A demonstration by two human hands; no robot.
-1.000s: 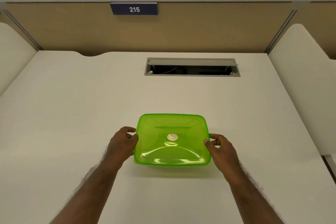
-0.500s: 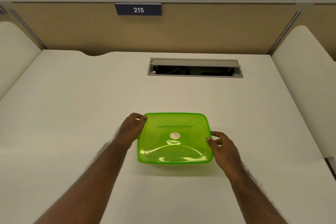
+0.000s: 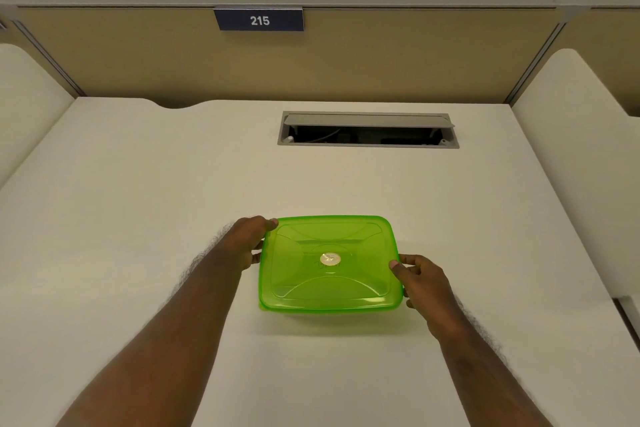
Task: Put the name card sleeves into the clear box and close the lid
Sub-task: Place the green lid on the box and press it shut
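Pressing along the rim seems to be the step in hand: the left hand (image 3: 244, 246) has slid from the near-left edge of the green lid (image 3: 329, 263) up to its far-left corner over the last second, thumb now lying on top of the corner and the fingers curled down the side, while the right hand (image 3: 420, 282) has stayed at the middle of the right edge, thumb on the rim and fingers wrapped below it. Both hands are partly closed around the edges and carry nothing else. The lid sits flat on the clear box (image 3: 332, 317), of which only a pale strip shows under the near edge, and box and lid rest together on the white tabletop (image 3: 138, 218), a little nearer than its middle and well short of the open cable hatch (image 3: 367, 130) and the partition sign reading 215 (image 3: 259, 20). No name card sleeves can be seen; the tinted lid hides the inside, so whether they are in the box cannot be told. With the lid already down, the task looks close to finished, and the shift of the left hand reads as working round the corners to seat the seal. The near-left corner shows a slight double edge, which may mean it is not fully snapped down.
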